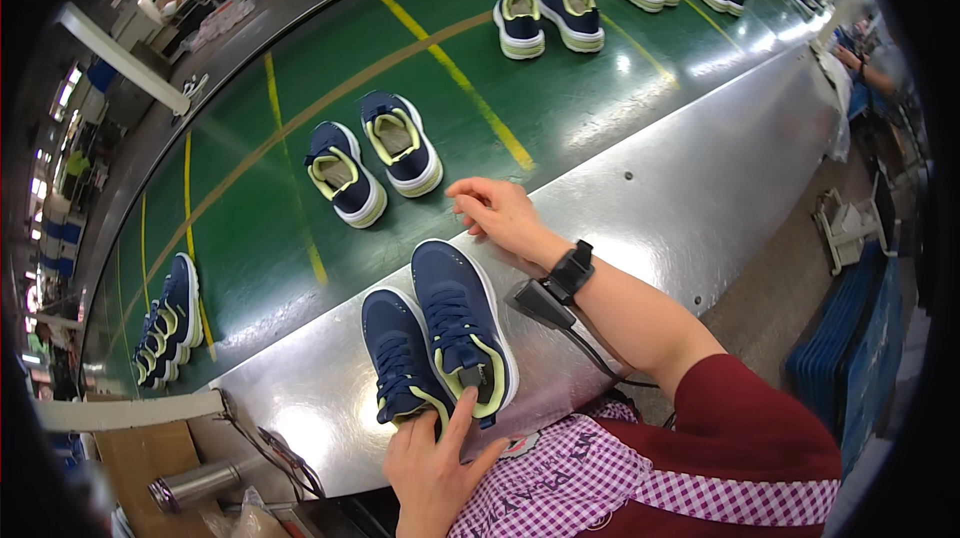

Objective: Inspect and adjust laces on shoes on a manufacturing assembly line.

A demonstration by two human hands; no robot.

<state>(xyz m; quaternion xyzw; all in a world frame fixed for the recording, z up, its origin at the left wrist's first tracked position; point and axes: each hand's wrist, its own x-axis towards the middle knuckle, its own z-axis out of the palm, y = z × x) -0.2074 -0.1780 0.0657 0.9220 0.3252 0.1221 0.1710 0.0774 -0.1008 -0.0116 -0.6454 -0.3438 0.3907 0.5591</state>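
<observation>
A pair of navy lace-up sneakers, the left shoe and the right shoe, sits side by side on the metal ledge, toes pointing away from me. At their heels is my left hand, fingers stretched out to the lime-lined openings and thumb spread apart; some fingertips are hidden inside. Beyond the right shoe's toe, my right hand hovers by the belt's edge, holding nothing, its fingers loosely bent. Closest to it on the belt stands another navy pair, sneakers with their heels toward me.
The green conveyor belt, striped with yellow lines, runs beyond the metal ledge. More sneakers stand far along it, others at left. A black corded device is by my right wrist. Blue panels stand at right.
</observation>
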